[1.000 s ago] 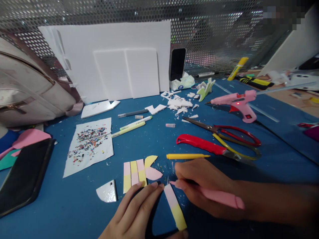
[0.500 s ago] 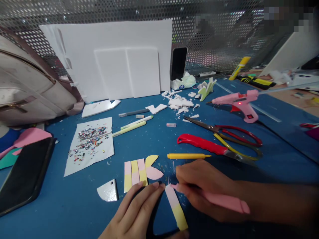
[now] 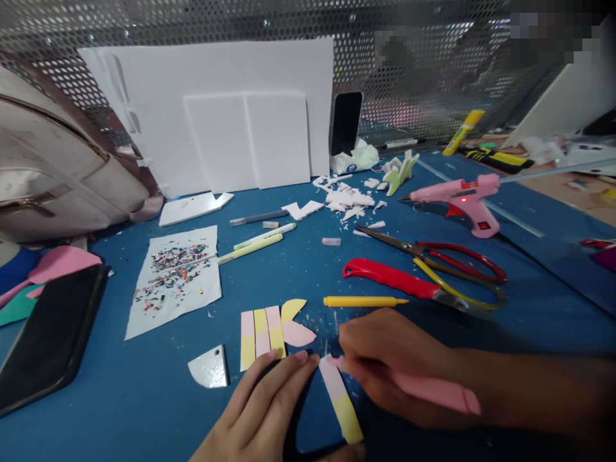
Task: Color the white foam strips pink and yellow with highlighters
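My right hand (image 3: 389,369) is closed round a pink marker (image 3: 433,389), its tip at the upper end of a narrow pink-and-yellow strip (image 3: 341,398). The strip's top is pink and its lower end yellow. My left hand (image 3: 269,407) braces that strip between a fingertip at the top and the thumb at the bottom, partly cut off by the frame. Just beyond its fingers lie several similar coloured strips (image 3: 261,330) side by side, touching a yellow curved piece (image 3: 291,309) and a pink rounded piece (image 3: 297,333). A glossy white quarter-round piece (image 3: 210,369) rests to the left.
A yellow marker (image 3: 363,301), a red-handled cutter (image 3: 389,278), scissors (image 3: 433,253) and a pink glue gun (image 3: 457,196), its red light lit, lie beyond my right hand. Leftward are a paper with coloured bits (image 3: 176,282) and a phone (image 3: 52,333). White scraps (image 3: 349,199) lie further back.
The pink marker and my right hand have shifted very slightly. The strip and my left hand look the same.
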Motion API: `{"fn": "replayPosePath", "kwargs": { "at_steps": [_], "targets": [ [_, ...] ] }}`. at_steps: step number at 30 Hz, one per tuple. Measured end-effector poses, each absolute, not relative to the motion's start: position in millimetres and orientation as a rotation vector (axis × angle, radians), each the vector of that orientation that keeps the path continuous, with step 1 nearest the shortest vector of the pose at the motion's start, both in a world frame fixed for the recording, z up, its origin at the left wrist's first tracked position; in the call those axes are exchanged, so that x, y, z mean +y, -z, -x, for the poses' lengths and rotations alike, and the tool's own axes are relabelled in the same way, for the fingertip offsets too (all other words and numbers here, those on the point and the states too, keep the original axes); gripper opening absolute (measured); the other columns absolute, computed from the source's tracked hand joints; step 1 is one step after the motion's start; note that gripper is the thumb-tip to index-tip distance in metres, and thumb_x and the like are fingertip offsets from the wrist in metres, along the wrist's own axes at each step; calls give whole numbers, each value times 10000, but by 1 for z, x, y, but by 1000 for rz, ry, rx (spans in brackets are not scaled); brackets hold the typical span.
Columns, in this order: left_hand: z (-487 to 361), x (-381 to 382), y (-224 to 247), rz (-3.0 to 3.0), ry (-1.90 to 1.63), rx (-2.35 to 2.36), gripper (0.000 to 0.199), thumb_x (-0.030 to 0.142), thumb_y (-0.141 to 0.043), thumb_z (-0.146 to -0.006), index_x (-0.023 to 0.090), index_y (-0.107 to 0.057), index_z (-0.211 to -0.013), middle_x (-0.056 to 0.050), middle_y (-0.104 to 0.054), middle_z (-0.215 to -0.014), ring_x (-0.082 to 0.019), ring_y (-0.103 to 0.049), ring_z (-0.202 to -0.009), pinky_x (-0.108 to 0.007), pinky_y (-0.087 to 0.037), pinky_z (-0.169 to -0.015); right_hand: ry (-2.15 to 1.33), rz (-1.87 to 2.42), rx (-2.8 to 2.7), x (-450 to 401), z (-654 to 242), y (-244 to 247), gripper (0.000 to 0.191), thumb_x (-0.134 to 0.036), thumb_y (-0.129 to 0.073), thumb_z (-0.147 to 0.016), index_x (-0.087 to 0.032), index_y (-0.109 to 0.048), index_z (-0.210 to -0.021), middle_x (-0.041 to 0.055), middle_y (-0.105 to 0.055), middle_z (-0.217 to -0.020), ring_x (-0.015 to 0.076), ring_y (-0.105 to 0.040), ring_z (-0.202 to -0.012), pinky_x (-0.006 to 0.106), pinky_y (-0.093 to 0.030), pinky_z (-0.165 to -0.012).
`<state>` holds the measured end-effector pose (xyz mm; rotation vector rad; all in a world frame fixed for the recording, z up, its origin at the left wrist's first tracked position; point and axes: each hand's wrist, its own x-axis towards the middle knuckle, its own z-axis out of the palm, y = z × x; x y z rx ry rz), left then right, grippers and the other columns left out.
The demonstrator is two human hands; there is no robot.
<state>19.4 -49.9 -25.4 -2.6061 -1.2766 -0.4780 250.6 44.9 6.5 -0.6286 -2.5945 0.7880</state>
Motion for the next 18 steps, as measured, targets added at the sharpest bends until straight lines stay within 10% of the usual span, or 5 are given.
{"fn": "replayPosePath", "kwargs": {
  "at_steps": [18],
  "targets": [
    [-19, -51, 27, 2602, 469, -1282, 677, 658, -476, -958, 117, -562, -1357, -56, -667, -1312, -219, -638, -1222, -329, -532, -1060, -864, 645, -2589, 46, -252, -11, 198, -256, -455, -975, -222, -366, -801, -44, -457, -641, 125, -382, -542, 266, -239, -520]
  ]
}}
